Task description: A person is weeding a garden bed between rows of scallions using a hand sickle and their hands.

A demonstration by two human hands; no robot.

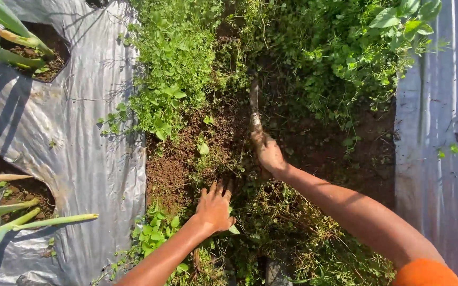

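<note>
My right hand (267, 152) grips the handle of a long blade tool (254, 103) whose tip points away from me into the weeds and dark soil. My left hand (214, 206) rests palm down on low weeds and loosened brown soil (168, 169), fingers spread, holding nothing that I can see. The two hands are about a hand's width apart in the furrow between two covered beds. An orange sleeve (425, 273) shows on my right arm.
Silver plastic mulch sheets (88, 137) cover beds on the left and the right (441, 106). Planting holes in the left sheet hold green leek-like stalks (11, 47) (33, 222). Dense green weeds (186, 53) fill the furrow ahead and to the upper right.
</note>
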